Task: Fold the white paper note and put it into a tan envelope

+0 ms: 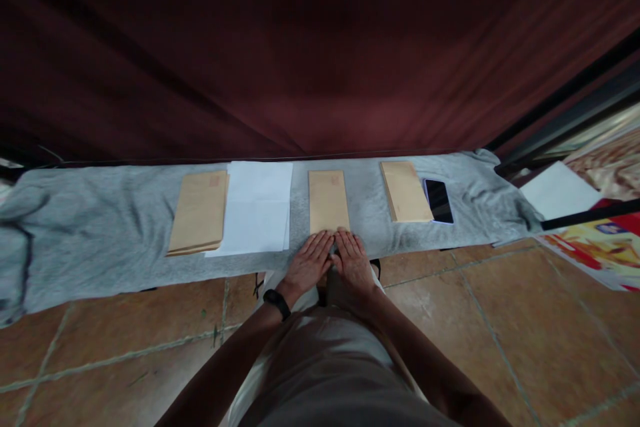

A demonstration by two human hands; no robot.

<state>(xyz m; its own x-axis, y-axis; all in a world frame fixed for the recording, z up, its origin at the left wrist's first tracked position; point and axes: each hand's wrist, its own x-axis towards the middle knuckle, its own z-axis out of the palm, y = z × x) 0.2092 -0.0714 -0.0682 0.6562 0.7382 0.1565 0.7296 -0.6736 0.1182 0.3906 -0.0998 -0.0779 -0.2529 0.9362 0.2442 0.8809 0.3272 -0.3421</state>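
Note:
A brown paper envelope (328, 203) with a faint red mark near its far right corner lies flat in front of me. My left hand (311, 258) rests at its near edge, fingers stretched out flat, a black band on the wrist. Close beside it, my right hand (353, 260) also lies flat, fingertips on the same near edge. Neither hand grips anything. To the left are white paper sheets (257, 207) with a crease across them and a stack of brown envelopes (199, 210). Another stack of envelopes (406, 192) sits to the right.
A grey cloth (125, 227) covers the long narrow surface. A phone (439, 201) with a dark screen touches or nearly touches the right stack. A dark red curtain (320, 53) hangs behind. At far right are a black frame bar (595, 213) and a white sheet (560, 190).

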